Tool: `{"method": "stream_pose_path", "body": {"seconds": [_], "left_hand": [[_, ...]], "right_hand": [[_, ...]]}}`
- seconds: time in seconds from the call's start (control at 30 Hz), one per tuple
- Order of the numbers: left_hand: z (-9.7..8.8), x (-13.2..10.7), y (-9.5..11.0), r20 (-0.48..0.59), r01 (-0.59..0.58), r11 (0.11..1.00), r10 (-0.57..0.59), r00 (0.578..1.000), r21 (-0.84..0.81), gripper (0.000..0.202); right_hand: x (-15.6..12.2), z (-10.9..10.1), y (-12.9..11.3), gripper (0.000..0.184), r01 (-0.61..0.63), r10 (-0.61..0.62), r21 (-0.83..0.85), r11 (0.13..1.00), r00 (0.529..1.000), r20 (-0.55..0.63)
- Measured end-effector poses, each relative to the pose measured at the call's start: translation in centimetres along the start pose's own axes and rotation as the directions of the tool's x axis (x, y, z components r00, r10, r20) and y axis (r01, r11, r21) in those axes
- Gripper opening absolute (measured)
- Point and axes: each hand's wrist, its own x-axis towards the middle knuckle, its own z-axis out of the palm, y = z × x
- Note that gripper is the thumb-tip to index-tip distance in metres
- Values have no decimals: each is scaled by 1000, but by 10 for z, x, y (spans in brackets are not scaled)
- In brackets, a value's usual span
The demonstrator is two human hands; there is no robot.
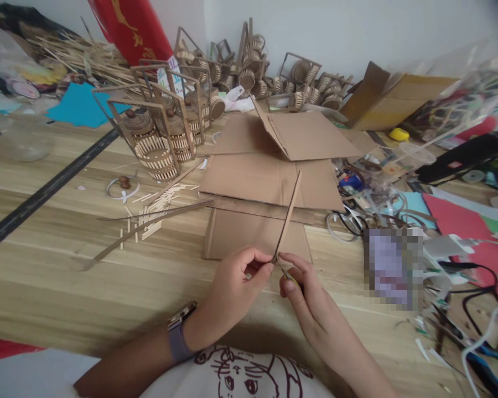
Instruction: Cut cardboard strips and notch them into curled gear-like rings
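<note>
Slim brown cardboard strip (290,213) was pinched, seemingly for steadiness, by left hand (236,284) while right hand (309,298) gripped thin yellow-handled tool (290,276).

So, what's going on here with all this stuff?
The left hand pinches the lower end of a narrow cardboard strip. The right hand holds a small tool there, mostly hidden by fingers. Flat cardboard pieces lie beyond the hands, with pale sticks to their left.

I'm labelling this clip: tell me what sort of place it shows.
Probably a craft workspace: small slatted baskets, loose pale sticks and cardboard sheets share one wooden tabletop.
</note>
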Motion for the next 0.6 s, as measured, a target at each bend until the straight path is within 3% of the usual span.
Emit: {"method": "stream_pose_path", "body": {"seconds": [0.27,0.6], "left_hand": [[0,-1,1,-8,-43,998,43,999,45,9],[-1,-3,2,18,-68,996,68,998,49,9]], "right_hand": [[0,-3,1,41,-17,12,73,997,997,75],[-3,-6,-1,40,4,-7,58,998,998,63]]}}
